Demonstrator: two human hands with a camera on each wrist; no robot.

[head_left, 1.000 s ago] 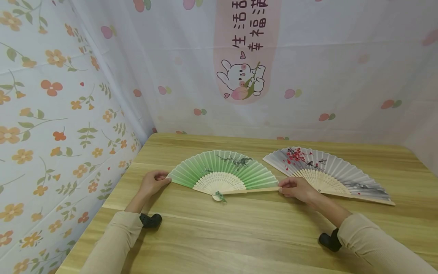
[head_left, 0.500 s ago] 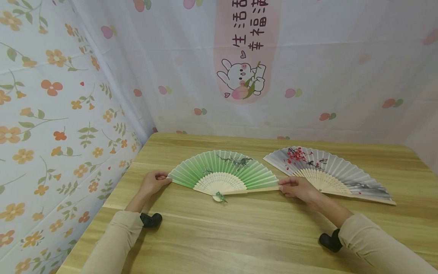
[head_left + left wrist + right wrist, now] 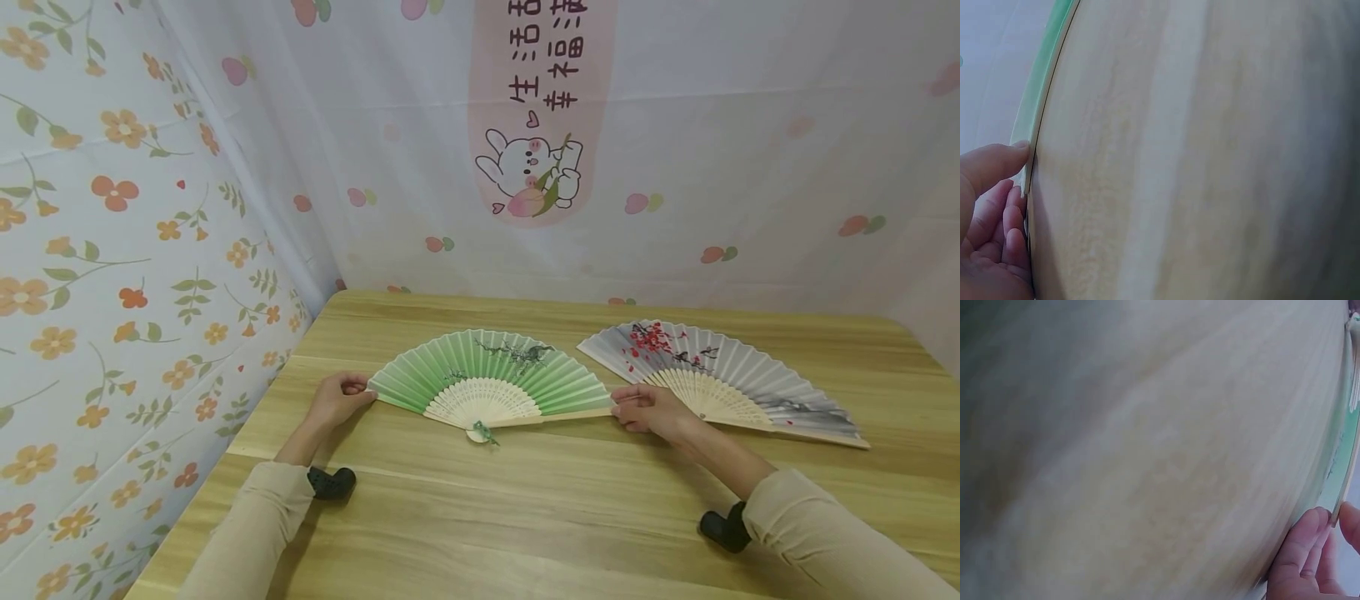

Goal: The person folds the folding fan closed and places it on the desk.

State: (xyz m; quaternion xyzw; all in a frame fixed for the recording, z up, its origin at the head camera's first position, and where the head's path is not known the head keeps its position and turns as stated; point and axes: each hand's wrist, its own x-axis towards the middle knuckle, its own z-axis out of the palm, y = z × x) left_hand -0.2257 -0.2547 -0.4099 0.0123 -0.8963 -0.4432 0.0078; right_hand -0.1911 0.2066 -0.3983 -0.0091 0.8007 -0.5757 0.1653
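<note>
A green folding fan [image 3: 487, 367] lies spread on the wooden table, with pale openwork ribs, a dark printed branch and a small green tassel [image 3: 484, 432] at its pivot. My left hand [image 3: 334, 403] pinches the fan's left tip between thumb and fingers; in the left wrist view the thumb [image 3: 997, 164] presses on the green edge. At the other end, my right hand [image 3: 654, 413] pinches the tip of the bare wooden guard stick [image 3: 573, 415]. The right wrist view shows that stick's end between the right fingers [image 3: 1302, 540] and thumb.
A second open fan [image 3: 720, 375], grey and white with red blossoms, lies just behind and to the right of my right hand. The wooden table [image 3: 480, 517] ends at a patterned curtain [image 3: 675, 142] behind. A flowered cloth [image 3: 112, 292] hangs at the left.
</note>
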